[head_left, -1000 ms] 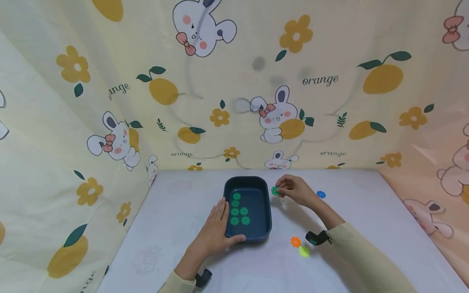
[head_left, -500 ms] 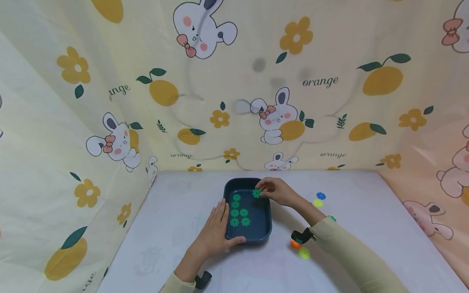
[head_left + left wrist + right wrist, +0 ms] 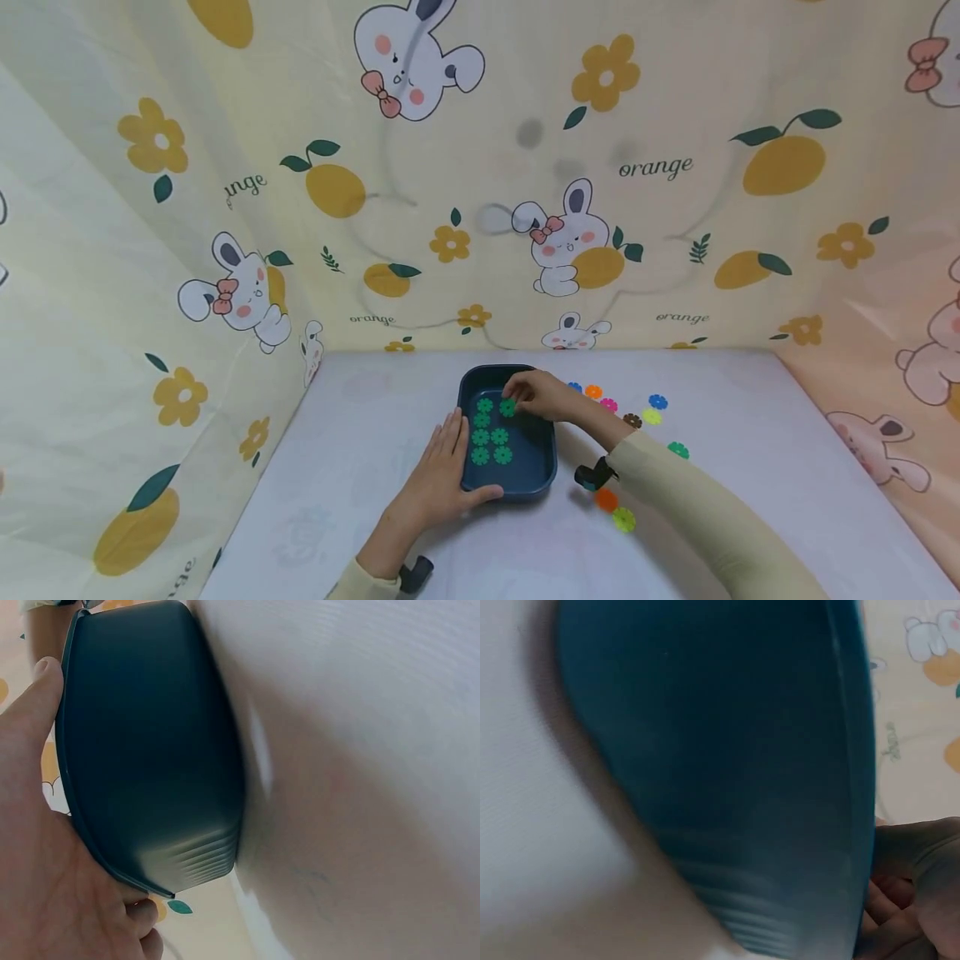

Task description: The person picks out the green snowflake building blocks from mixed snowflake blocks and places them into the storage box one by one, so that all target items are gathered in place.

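Observation:
A dark blue rectangular tray (image 3: 528, 477) stands on the white table, several green flower-shaped discs (image 3: 480, 437) lying along its left half. My left hand (image 3: 437, 482) rests against the tray's left rim with fingers extended, its thumb on the near rim; in the left wrist view this hand (image 3: 45, 877) lies along the tray's edge (image 3: 150, 742). Over the tray's far part, my right hand (image 3: 546, 396) pinches another green flower-shaped disc (image 3: 507, 407) low above the floor. The right wrist view has the tray wall (image 3: 727, 765) in front of my right hand (image 3: 922, 892), hiding the disc.
Right of the tray lie loose flower discs: orange (image 3: 606, 500), yellow-green (image 3: 624, 520), green (image 3: 678, 450), yellow (image 3: 652, 416), blue (image 3: 657, 402), brown (image 3: 632, 421) and pink (image 3: 608, 405). A patterned curtain (image 3: 480, 275) encloses the table's back and sides.
My right hand has carried the green disc leftward from beside the tray to over its inside, uncovering discs on the table behind. The left hand and tray have stayed put.

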Tool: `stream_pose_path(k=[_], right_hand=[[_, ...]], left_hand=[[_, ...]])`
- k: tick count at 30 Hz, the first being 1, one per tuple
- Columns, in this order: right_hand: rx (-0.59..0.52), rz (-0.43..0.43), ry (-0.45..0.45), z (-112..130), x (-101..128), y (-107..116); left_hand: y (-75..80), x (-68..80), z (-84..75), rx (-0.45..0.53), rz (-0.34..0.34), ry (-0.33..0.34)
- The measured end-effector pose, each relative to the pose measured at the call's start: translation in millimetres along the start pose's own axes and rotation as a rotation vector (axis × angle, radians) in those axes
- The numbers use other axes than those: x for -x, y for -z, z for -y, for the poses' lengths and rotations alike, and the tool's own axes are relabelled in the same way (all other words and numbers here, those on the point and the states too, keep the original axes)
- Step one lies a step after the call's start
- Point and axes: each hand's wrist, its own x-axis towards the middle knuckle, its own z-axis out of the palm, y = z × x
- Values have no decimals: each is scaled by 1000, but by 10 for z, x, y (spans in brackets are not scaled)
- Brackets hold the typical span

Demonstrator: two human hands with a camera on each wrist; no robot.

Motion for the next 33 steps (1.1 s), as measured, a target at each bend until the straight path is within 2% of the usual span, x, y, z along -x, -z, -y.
stream_pose_path(k=[8,15,33], right_hand=[[89,60,-34,71,-123,-79],[160,94,-17,67,-176,-153],[272,128,-78,116,-234,-219]], left_hand=[[-5,8,-10,3,-4,-13],[-22,6,-6,-22,11,2],[10,-24,-10,-30,18,16]])
